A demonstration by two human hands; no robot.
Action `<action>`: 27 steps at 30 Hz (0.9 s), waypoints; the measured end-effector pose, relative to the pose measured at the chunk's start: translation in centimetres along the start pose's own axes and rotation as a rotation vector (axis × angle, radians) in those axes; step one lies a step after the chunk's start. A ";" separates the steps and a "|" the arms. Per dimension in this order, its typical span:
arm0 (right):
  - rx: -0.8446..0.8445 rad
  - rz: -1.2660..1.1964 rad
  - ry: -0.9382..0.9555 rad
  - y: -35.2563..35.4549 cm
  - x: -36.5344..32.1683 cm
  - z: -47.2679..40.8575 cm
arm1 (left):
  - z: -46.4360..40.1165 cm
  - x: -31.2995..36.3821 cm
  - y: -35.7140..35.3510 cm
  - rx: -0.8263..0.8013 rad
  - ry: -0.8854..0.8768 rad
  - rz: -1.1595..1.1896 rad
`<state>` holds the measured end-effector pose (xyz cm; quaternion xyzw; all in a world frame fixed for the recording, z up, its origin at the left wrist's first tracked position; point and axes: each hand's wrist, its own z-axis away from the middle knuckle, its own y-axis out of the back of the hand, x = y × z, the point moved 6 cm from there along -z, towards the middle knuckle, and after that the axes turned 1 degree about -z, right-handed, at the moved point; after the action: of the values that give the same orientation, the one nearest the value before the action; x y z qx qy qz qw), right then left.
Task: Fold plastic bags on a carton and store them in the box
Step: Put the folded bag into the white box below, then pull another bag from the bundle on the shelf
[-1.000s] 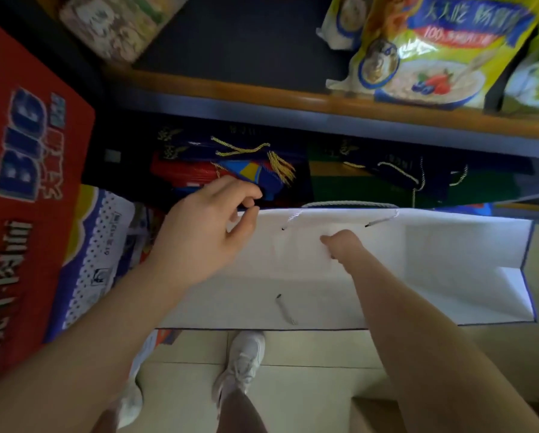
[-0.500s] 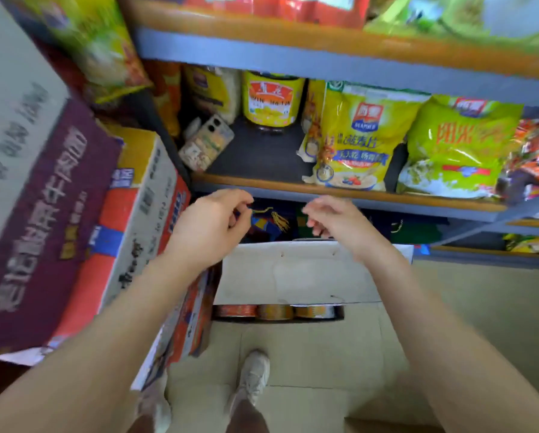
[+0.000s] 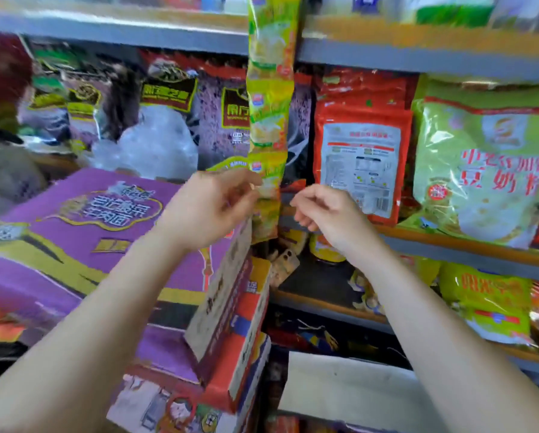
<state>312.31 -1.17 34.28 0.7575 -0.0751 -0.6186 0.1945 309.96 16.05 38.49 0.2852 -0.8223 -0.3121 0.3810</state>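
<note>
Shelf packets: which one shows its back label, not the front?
The red pouch, right of the hanging yellow strip: it shows a white panel with barcode; the green bag beside it shows front print.

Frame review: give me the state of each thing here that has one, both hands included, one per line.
left hand: raised, fingers loosely curled, apparently holding nothing; blurred
right hand: raised, fingers loosely curled, holding nothing
hanging sachet strip: hangs down from the upper shelf, between the hands
purple carton: closed, lying flat
white bag: lying flat, low by the shelves
clear plastic bags: crumpled behind the carton
</note>
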 end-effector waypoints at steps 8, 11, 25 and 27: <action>0.015 0.162 0.089 -12.9 -4.9 -11.1 | -2.3 -19.8 9.8 -0.090 0.248 -0.185; 0.062 0.229 0.031 -18.6 -4.7 -16.7 | -3.0 -26.2 12.0 -0.165 0.250 -0.234; 0.041 0.897 -0.482 -30.0 4.7 -34.8 | -5.0 -41.2 13.5 -0.207 0.178 -0.079; 0.168 0.896 -0.449 -29.8 4.1 -35.1 | -4.9 -41.9 13.4 -0.205 0.163 -0.049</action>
<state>343.35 31.65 24.60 0.5123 -0.4822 -0.6139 0.3581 333.69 52.84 31.97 0.2891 -0.7451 -0.3795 0.4661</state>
